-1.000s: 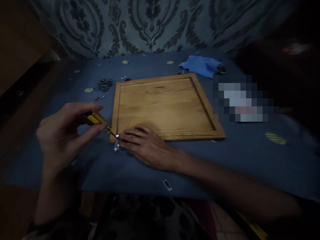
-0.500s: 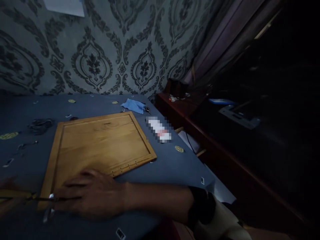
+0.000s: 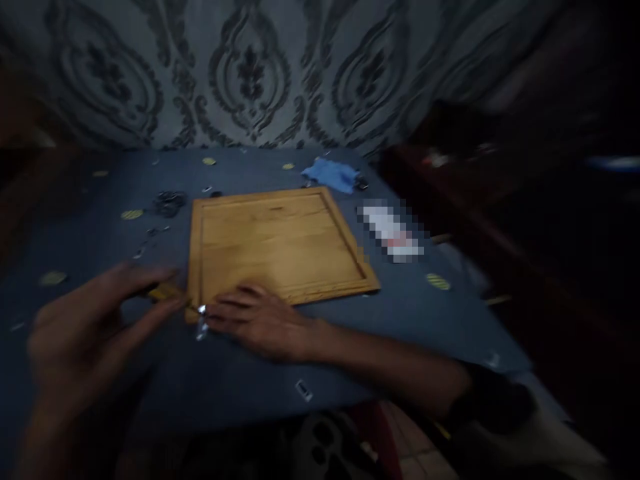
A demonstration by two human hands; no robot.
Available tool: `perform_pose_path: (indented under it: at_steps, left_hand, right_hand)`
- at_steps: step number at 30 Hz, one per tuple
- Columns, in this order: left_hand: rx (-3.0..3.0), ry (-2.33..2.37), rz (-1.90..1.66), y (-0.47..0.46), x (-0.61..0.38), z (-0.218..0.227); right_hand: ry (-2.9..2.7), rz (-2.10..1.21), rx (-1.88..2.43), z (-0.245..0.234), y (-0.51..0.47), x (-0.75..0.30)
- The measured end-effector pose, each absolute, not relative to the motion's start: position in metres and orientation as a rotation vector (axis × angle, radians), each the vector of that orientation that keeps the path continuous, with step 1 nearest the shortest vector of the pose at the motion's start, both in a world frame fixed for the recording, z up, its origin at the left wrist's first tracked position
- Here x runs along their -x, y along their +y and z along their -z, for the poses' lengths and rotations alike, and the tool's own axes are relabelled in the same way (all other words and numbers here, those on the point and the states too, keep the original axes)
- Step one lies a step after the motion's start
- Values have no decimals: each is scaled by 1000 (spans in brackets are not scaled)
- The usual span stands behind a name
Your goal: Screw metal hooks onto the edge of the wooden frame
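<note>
A square wooden frame panel [image 3: 280,243] lies flat on a blue cloth-covered table [image 3: 380,320]. My left hand [image 3: 85,333] is closed round a yellow-handled screwdriver [image 3: 165,293], whose tip points at the panel's near left corner. My right hand [image 3: 255,320] lies across that corner with its fingers pressed on a small shiny metal fitting [image 3: 201,320] beside the screwdriver tip. The picture is smeared by motion.
A blue rag [image 3: 333,175] lies at the back right of the table. A dark pile of small metal parts [image 3: 167,202] and loose bits sit left of the panel. A patterned wall stands behind. A dark wooden shelf [image 3: 450,193] runs along the right.
The view swung far right half a second ago and has come back left. Both hands stay at the panel's near left corner, screwdriver still on the fitting.
</note>
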State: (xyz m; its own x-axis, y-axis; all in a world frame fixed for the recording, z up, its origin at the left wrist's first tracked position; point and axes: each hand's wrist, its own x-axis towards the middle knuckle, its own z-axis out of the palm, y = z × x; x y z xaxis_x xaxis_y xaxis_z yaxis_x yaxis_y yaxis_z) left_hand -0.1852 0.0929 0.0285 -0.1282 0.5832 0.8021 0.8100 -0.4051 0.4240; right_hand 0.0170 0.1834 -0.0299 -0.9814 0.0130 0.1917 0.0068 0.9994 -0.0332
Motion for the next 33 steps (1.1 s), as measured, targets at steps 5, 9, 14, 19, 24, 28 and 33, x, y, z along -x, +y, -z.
perform_pose_path:
  at_steps: [5,9,14,19,24,28,33]
  left_hand:
    - [2157,-1618,1262,78,189,-46]
    - [2273,-1717,1206,76,182,-54]
    - [2333,-1835,1163,68,179,-61]
    - [2094,-2068,1329,72,172,-57]
    - [1818,-2092,1405,84,157,-48]
    - [1681,-2089,1411,87,143,-47]
    - [1590,-2072,1420,84,139,-53]
  right_hand:
    - [-2798,-345,-17,49,184,-14]
    - [-2758,-348,-57,53,184,-14]
    - [-2722,-325,-66,52,183,-13]
    - [-2706,-351,-77,52,182,-12]
    - [-2677,-377,-65,51,181,-13]
    - [-2661,-384,-56,51,180,-13]
    - [-2651,-375,-57,50,179,-14]
